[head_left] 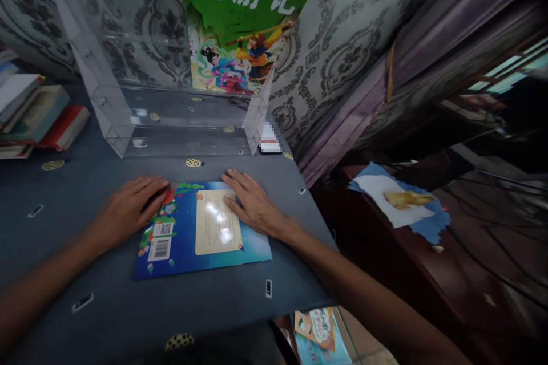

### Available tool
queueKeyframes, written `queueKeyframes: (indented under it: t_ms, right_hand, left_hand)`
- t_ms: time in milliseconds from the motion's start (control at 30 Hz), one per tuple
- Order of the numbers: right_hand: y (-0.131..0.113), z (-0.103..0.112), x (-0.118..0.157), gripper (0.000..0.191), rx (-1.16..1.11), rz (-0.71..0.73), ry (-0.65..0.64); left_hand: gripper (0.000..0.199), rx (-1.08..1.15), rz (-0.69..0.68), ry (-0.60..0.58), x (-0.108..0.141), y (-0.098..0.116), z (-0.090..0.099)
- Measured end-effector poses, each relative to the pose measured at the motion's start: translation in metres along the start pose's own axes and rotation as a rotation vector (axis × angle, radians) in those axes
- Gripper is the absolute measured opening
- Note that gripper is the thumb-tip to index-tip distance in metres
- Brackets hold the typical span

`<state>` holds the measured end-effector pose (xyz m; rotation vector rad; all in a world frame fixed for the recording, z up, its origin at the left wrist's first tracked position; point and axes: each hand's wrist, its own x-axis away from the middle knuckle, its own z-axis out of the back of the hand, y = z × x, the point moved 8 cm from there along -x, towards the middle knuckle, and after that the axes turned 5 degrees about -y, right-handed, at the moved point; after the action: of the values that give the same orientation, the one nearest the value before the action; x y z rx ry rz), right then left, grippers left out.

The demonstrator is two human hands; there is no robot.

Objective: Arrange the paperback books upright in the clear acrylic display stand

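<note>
A blue picture book point(183, 239) lies flat on the table, its back cover up, with a barcode and a pale text panel that reflects the light. My left hand point(135, 204) rests along its far left edge, fingers stretched out and close together. Across the far right part of the cover lies my right hand point(254, 208), palm down with its fingers extended. Neither hand grips the book. Beyond it stands a clear plastic rack point(100, 97), which holds a green book point(246, 23) upright, with Chinese characters and cartoon figures on its front.
Stacked books point(36, 114) sit at the table's left. A partly pixelated white object point(269, 140) stands by the rack's right side. Right of the table point(103, 308) are a purple curtain point(342, 108) and a dark red surface point(411, 256) with blue cloth point(432, 228). More books point(319, 348) lie below the front edge.
</note>
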<state>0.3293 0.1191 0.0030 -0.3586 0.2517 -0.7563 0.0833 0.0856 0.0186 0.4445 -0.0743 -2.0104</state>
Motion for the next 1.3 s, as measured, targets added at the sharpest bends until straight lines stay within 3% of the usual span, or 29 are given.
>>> queueKeyframes:
  t_ms: [167,300,367,533,633,767,1033,1300]
  right_hand:
    - [0.005,0.003,-0.02,0.055,0.012,0.064,-0.063]
    - [-0.007,0.005,-0.025,0.048,0.134,-0.016,-0.083]
    - [-0.032,-0.002,-0.026,0.045,0.2,-0.002,-0.106]
    - [-0.121,-0.03,-0.034,0.046,0.238,0.289,-0.135]
    - [-0.14,-0.038,-0.044,0.045,0.242,0.341,-0.118]
    - [-0.119,-0.034,-0.046,0.056,0.207,0.254,-0.108]
    - [-0.014,-0.005,-0.001,0.062,0.118,-0.167,-0.041]
    - [-0.001,-0.006,0.009,0.061,0.066,-0.189,0.019]
  left_hand:
    - [0.049,0.021,-0.045,0.001,0.001,0.002,0.005]
    - [0.046,0.029,-0.055,0.008,0.001,0.003,0.006]
    - [0.043,0.024,-0.037,0.015,0.001,0.0,0.006]
    - [0.038,0.033,-0.026,0.078,0.003,-0.006,0.011]
    - [0.038,0.033,-0.042,0.052,0.002,-0.006,0.01]
    - [0.041,0.027,-0.055,0.06,0.002,-0.005,0.009]
    - [0.045,0.019,-0.022,0.035,0.0,-0.003,0.01]
    - [0.041,0.153,0.153,0.014,0.001,-0.018,0.019]
